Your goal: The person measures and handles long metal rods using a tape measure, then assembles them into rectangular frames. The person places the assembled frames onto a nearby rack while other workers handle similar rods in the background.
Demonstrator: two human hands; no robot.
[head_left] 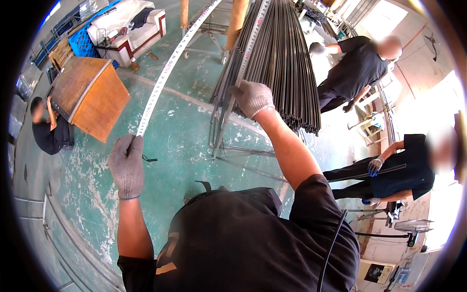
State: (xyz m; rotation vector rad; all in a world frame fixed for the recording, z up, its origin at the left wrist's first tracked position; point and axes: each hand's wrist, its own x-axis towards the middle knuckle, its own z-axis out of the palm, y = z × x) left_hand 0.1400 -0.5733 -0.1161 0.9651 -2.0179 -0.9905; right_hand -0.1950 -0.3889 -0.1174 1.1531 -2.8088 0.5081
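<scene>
Two tape runs gripped: left hand left of rods, right hand at rods' edge; likely measuring, next needs tautness.

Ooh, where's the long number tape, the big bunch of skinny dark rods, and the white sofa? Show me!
Measuring tape (165, 71): head view, middle of its left stretch.
Bundle of dark rods (287, 63): head view, partway along the rods.
White sofa (142, 35): head view, on its seat.
</scene>
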